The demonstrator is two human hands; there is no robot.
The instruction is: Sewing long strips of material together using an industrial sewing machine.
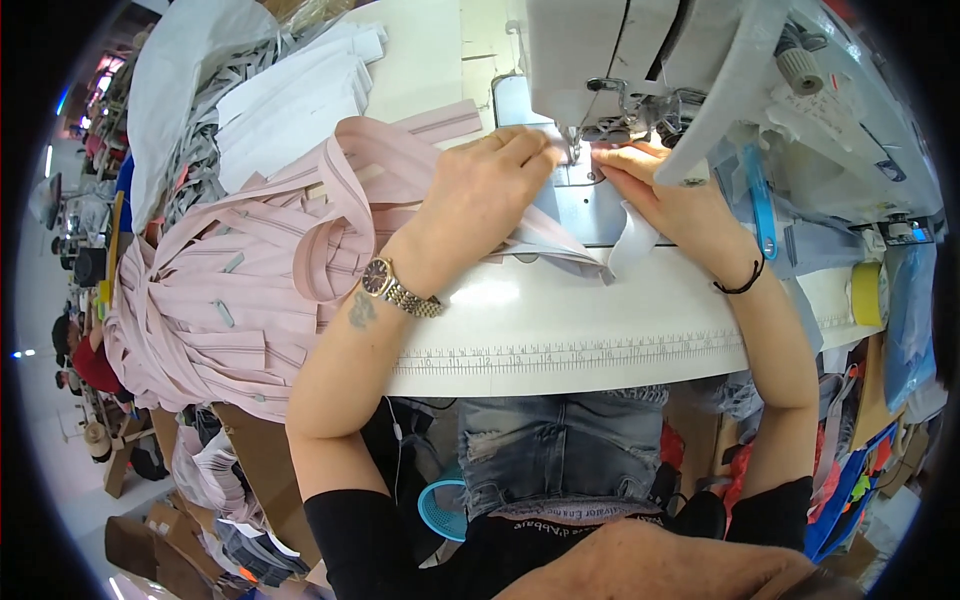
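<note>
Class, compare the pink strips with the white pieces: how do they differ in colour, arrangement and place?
Colour: the pink strips are pale pink; the white pieces are white.
Arrangement: the pink strips loop and tangle; the white pieces lie in flatter stacks.
Place: the pink strips lie nearer the person than the white pieces.
Shared: both lie left of the machine.

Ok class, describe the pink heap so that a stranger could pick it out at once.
Start at the white sewing machine on the pale table. Left of the person's left hand lies a heap of long, looping strips. Unlike the white pieces stacked behind it, this heap is pale pink, with darker lines running along its strips.
</note>
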